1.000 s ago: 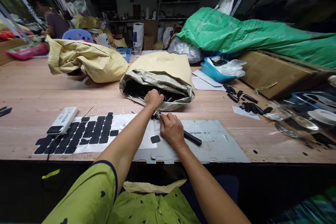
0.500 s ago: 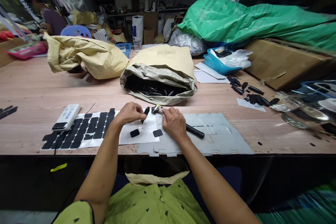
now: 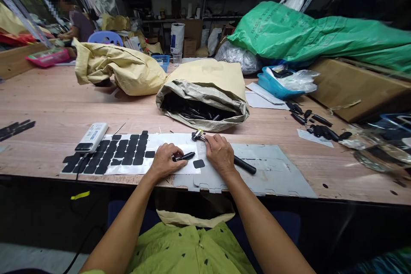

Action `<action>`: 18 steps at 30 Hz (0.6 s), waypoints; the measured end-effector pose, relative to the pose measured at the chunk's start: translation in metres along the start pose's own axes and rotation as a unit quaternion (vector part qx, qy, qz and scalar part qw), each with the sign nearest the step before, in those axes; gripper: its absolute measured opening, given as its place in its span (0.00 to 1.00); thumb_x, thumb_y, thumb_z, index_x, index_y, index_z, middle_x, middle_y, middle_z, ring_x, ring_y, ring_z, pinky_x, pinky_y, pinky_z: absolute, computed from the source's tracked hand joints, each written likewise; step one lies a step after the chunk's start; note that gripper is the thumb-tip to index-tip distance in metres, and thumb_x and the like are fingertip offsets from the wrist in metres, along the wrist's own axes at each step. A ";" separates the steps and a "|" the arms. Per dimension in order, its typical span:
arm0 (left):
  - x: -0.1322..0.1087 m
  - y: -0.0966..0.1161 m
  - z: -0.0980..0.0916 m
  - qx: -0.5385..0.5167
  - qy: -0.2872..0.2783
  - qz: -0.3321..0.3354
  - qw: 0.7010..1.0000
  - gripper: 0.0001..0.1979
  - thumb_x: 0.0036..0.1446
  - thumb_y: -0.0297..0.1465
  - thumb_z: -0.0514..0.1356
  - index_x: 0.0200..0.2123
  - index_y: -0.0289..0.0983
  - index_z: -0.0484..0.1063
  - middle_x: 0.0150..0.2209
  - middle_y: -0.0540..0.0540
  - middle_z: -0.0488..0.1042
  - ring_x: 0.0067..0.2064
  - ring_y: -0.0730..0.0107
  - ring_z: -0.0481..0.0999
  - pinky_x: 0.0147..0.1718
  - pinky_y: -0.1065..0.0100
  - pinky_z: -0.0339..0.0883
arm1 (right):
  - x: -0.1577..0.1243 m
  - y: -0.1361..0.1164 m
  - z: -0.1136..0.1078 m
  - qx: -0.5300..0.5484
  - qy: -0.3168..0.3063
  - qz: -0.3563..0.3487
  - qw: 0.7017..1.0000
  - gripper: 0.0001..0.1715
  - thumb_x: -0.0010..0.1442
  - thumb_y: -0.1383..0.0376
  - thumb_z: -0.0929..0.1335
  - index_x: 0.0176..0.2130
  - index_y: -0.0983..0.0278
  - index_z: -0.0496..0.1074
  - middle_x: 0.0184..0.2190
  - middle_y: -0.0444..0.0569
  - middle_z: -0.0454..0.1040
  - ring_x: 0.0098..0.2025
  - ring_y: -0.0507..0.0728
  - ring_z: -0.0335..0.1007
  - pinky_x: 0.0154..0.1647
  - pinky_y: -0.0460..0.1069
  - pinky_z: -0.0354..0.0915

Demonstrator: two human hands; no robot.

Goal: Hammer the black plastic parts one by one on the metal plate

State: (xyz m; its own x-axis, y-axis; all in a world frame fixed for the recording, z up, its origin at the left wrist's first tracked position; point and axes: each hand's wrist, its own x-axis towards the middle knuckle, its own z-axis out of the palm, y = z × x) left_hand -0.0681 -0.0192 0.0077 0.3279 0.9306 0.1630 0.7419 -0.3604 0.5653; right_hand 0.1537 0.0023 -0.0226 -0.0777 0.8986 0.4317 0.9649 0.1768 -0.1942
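My left hand point(image 3: 167, 160) is low over the white sheet, its fingers pinching a short black pen-shaped piece point(image 3: 186, 156) that lies nearly level. My right hand point(image 3: 219, 154) is closed around a hammer; the metal hammer head point(image 3: 197, 135) points to the left and its black handle point(image 3: 245, 165) sticks out to the right, above the grey board point(image 3: 272, 171). Between my hands lies a black rounded square point(image 3: 199, 163). Several more black squares point(image 3: 120, 149) are set in rows on the white sheet point(image 3: 160, 140) to the left.
A white box-shaped device point(image 3: 93, 135) with a cable rests over the squares. Behind my hands, an open sack point(image 3: 208, 70) holds black pieces. Loose black parts point(image 3: 321, 132), a blue basket point(image 3: 276, 87) and a carton point(image 3: 346, 85) are at right. Another person point(image 3: 80, 23) sits far left.
My left hand has come down toward the sheet, and the black piece has tipped from steep to nearly level. The right hand keeps its hold on the hammer. The view has shifted slightly.
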 end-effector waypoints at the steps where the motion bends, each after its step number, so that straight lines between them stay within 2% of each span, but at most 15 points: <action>1: 0.000 -0.002 0.002 0.003 0.003 0.009 1.000 0.11 0.50 0.38 0.68 0.35 0.39 0.77 0.32 0.49 0.74 0.37 0.64 0.69 0.38 0.64 0.61 | 0.001 0.001 0.000 0.002 -0.004 -0.001 1.000 0.16 0.63 0.68 0.64 0.49 0.62 0.74 0.37 0.49 0.71 0.40 0.56 0.61 0.39 0.50 0.55; 5: 0.001 -0.009 0.007 0.019 0.011 0.030 0.999 0.10 0.52 0.38 0.68 0.37 0.40 0.78 0.32 0.49 0.75 0.37 0.64 0.69 0.39 0.64 0.60 | 0.002 0.002 -0.006 0.028 -0.008 -0.004 1.000 0.16 0.63 0.69 0.63 0.49 0.62 0.75 0.37 0.50 0.73 0.40 0.57 0.64 0.39 0.50 0.58; 10: 0.001 -0.008 0.006 0.012 0.011 0.024 1.000 0.08 0.54 0.35 0.67 0.38 0.39 0.79 0.33 0.48 0.75 0.37 0.64 0.70 0.40 0.64 0.61 | -0.007 -0.005 -0.028 0.127 0.036 0.027 0.991 0.19 0.65 0.66 0.61 0.51 0.62 0.74 0.39 0.50 0.75 0.42 0.57 0.69 0.41 0.49 0.64; 14: 0.001 -0.008 0.006 0.006 0.014 0.019 1.000 0.10 0.54 0.35 0.68 0.39 0.40 0.80 0.33 0.48 0.75 0.37 0.65 0.70 0.40 0.64 0.61 | -0.020 -0.016 -0.046 0.244 0.009 0.023 0.970 0.17 0.65 0.64 0.62 0.50 0.61 0.75 0.42 0.50 0.77 0.43 0.56 0.73 0.43 0.49 0.67; 18: 0.002 -0.010 0.008 0.002 0.015 0.022 1.000 0.09 0.54 0.35 0.68 0.39 0.41 0.81 0.33 0.48 0.75 0.37 0.65 0.70 0.39 0.64 0.60 | -0.034 -0.026 -0.051 0.293 -0.019 0.006 0.956 0.16 0.65 0.63 0.63 0.49 0.62 0.75 0.42 0.50 0.78 0.43 0.56 0.74 0.44 0.50 0.69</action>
State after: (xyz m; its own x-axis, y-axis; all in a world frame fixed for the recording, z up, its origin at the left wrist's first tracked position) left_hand -0.0704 -0.0145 -0.0045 0.3424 0.9154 0.2117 0.7295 -0.4010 0.5541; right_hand 0.1443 -0.0528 0.0126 -0.0881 0.9142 0.3956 0.6608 0.3509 -0.6635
